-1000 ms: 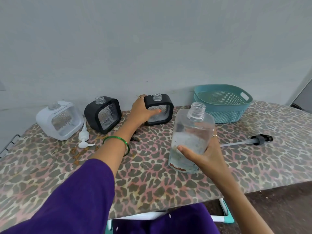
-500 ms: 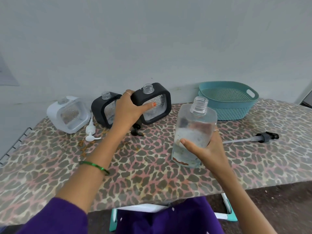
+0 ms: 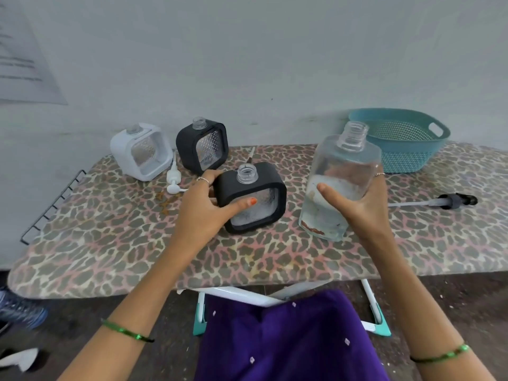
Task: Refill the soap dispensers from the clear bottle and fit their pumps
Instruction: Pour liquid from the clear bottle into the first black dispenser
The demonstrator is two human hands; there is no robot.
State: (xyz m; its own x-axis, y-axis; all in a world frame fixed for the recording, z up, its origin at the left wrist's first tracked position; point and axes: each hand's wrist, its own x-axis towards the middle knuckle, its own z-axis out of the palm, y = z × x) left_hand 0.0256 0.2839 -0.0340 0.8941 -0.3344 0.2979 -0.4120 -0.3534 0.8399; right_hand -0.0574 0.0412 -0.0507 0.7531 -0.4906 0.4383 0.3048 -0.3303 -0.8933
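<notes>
Left hand (image 3: 204, 213) grips the near black dispenser (image 3: 251, 198), thumb across its clear front, fingers curled round the back; neck open, no pump on it. It sits on the leopard-print board (image 3: 110, 243) about centre, tilted back a little. Right hand (image 3: 357, 204) is wrapped round the clear bottle (image 3: 339, 174) at 3 o'clock from that dispenser, thumb on the front, uncapped, roughly upright, base touching or just above the board, can't tell which. Second black dispenser (image 3: 203, 145) at 11 o'clock, white dispenser (image 3: 141, 151) left of it, white pump (image 3: 173, 178) lying between them. Black pump (image 3: 450, 200) lies far right. Teal basket (image 3: 404, 141) at 1 o'clock.
</notes>
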